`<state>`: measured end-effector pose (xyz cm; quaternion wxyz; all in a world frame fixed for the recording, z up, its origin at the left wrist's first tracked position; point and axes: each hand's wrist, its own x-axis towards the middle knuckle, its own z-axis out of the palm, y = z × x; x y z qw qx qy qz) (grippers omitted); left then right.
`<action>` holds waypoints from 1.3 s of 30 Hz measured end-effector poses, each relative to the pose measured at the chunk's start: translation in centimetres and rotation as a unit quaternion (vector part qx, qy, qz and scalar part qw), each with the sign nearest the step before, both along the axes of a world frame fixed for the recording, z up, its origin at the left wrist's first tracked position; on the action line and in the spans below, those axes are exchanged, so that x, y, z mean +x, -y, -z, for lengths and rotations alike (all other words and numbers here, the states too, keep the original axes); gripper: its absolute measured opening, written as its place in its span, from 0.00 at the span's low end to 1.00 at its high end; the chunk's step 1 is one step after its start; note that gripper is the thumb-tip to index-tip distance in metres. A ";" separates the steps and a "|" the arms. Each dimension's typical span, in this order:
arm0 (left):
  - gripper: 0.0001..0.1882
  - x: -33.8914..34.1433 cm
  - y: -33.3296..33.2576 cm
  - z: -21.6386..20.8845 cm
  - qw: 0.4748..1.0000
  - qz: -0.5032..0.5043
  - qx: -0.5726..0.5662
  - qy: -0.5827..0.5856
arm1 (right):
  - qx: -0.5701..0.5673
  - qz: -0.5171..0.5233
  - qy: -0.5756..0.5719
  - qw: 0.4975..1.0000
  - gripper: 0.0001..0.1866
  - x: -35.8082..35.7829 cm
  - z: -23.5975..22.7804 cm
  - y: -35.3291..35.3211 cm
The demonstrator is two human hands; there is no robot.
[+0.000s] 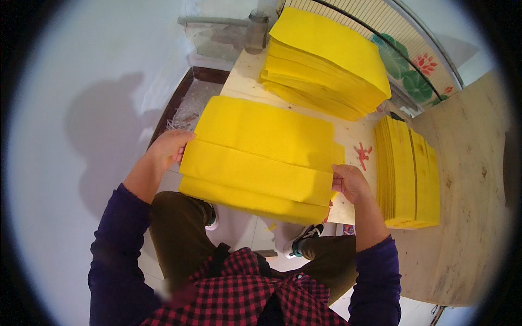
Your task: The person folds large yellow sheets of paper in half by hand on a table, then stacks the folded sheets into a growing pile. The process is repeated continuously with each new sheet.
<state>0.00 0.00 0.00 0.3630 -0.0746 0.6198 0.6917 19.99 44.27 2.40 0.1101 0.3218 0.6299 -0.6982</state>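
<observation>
We hold a yellow folded sheet in the middle of the frame, our left hand pinching its left edge and our right hand gripping its right edge, thumb on top. Creases run across the sheet from side to side, and its near part reaches past the edge of the light wooden table; we cannot tell whether its far part touches the tabletop. At the upper centre we see a tall stack of yellow sheets, and at the right another yellow bundle. Small red strips lie on the table between the held sheet and that bundle. A see-through jar stands just left of the tall stack.
</observation>
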 end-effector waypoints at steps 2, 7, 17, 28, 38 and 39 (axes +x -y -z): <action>0.12 -0.6 -0.9 -0.6 1.000 0.010 0.005 -0.022 | 0.006 0.011 -0.031 0.999 0.14 -0.6 -0.3 0.1; 0.12 -5.0 -4.3 -1.1 0.998 0.034 -0.012 -0.056 | 0.079 -0.007 -0.022 0.997 0.07 -4.4 -0.1 -1.0; 0.14 -8.2 -5.0 -0.7 0.989 0.102 -0.027 -0.100 | 0.178 -0.043 0.012 0.983 0.06 -8.2 -2.3 -1.4; 0.12 -3.5 -3.2 -0.7 0.965 0.010 -0.059 -0.257 | 0.172 0.062 -0.201 0.962 0.05 -4.4 0.8 0.7; 0.09 -1.1 -1.2 2.5 0.775 0.063 -0.068 -0.626 | 0.228 -0.038 -0.314 0.921 0.08 -0.6 3.2 1.5; 0.09 -0.9 -1.1 2.7 0.762 0.067 -0.076 -0.639 | 0.234 -0.040 -0.314 0.919 0.08 -0.5 3.3 1.6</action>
